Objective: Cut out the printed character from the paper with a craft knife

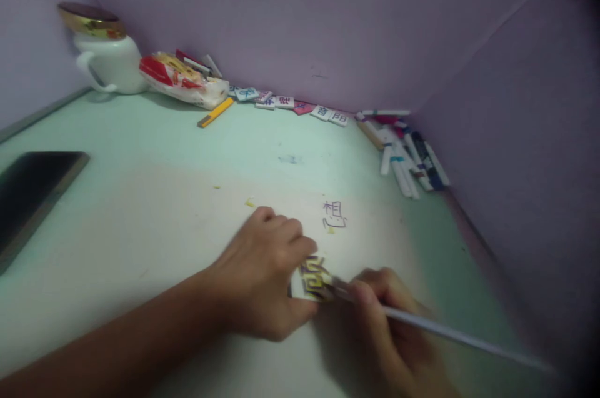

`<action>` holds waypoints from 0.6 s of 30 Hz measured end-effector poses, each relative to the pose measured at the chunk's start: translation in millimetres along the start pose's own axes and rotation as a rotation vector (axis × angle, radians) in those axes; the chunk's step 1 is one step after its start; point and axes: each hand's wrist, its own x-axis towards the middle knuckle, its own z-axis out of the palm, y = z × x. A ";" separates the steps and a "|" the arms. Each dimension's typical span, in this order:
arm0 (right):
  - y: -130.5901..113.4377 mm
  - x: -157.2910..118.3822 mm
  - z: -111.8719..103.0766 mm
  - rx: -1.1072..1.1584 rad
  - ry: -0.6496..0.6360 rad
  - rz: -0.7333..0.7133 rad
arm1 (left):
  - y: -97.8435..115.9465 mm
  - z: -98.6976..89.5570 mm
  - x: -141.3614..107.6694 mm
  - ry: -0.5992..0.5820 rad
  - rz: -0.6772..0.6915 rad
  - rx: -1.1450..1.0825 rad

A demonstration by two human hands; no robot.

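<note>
My left hand (267,276) is closed around a small white carved block (313,279), gripping it between thumb and fingers near the front middle of the table. Its top face carries a dark and yellow Chinese character in blocky strokes. Pinched in my right hand (387,317) is a slim craft knife (435,325) with a long pale handle trailing to the right. Its dark tip meets the right edge of the block; blur hides the exact contact. Yellow shavings (250,203) lie beyond my left hand, and a handwritten character (334,215) marks the tabletop ahead.
Along the back wall lies a row of character tiles (284,102). Left of them are a yellow cutter (215,113), a red and white packet (185,80) and a white mug (110,64) with a gold lid. Markers (403,164) are piled at right; a phone (37,198) lies at left.
</note>
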 end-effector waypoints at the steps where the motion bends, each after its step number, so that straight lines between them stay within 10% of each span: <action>1: 0.0 0.1 0.0 -0.007 0.000 0.006 | 0.4 0.4 0.1 -0.003 0.006 0.014; 8: 0.0 3.5 -1.4 0.029 0.004 0.016 | 4.8 6.0 -1.4 0.012 0.075 0.098; 18: -1.2 5.0 -0.8 0.043 0.045 0.008 | -5.8 -28.9 11.0 -0.379 0.093 -0.034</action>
